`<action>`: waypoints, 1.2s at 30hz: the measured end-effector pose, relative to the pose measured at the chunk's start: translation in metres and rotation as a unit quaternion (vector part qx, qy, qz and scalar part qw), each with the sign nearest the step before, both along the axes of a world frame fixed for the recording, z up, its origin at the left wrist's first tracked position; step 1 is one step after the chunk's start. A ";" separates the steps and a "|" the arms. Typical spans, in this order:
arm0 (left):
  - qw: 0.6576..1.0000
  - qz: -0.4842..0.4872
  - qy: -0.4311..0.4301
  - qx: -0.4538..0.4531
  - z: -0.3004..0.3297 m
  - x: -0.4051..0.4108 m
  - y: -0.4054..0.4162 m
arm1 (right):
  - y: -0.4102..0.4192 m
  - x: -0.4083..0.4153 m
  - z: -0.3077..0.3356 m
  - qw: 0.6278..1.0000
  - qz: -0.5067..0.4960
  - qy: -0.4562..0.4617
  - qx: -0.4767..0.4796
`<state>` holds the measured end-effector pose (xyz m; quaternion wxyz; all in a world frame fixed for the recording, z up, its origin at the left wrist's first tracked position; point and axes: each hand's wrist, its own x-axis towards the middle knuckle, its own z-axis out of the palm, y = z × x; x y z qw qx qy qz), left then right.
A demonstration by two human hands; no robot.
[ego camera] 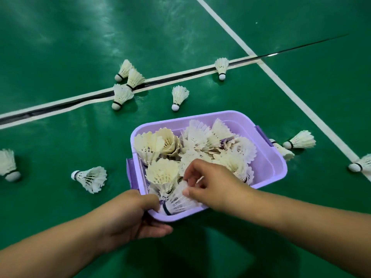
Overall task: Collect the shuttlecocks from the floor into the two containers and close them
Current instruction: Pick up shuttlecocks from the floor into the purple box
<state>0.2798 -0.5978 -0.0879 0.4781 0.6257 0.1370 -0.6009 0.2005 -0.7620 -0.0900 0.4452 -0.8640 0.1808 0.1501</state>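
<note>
A lilac plastic container (273,169) sits open on the green floor, filled with several white and cream shuttlecocks (162,173). My left hand (132,215) grips the container's near left corner. My right hand (210,181) reaches into the near part of the container, thumb and fingers on a white shuttlecock (180,201) lying against the near wall. Loose shuttlecocks lie on the floor: one at the left (90,178), one at the far left edge (8,165), a cluster of three beyond (125,83), a single one (178,97), another on the line (221,67), and several to the right (300,140).
White court lines (281,81) cross the green floor, with a dark seam (80,102) running along one. Purple latch tabs (263,135) stick out from the container's sides. No lid or second container is in view.
</note>
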 end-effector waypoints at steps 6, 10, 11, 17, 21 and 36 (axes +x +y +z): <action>0.999 -0.001 -0.040 0.003 -0.003 0.002 0.001 | -0.020 -0.005 0.019 0.960 0.095 -0.068 -0.256; 0.998 0.008 -0.057 0.014 0.003 0.004 0.001 | -0.116 -0.027 0.018 0.888 -0.212 -0.252 -0.322; 0.998 0.015 -0.061 0.018 0.004 0.004 0.000 | -0.146 -0.034 0.005 0.875 -0.247 -0.210 -0.359; 0.998 0.023 -0.048 0.020 0.007 0.005 -0.012 | -0.218 -0.069 -0.092 0.915 -0.181 0.195 -0.304; 0.998 0.027 -0.037 0.032 0.004 0.005 -0.015 | -0.221 -0.075 -0.108 0.892 -0.102 0.204 -0.389; 1.000 0.008 -0.030 0.004 0.006 0.005 -0.016 | -0.072 0.009 0.014 0.981 0.105 0.092 -0.132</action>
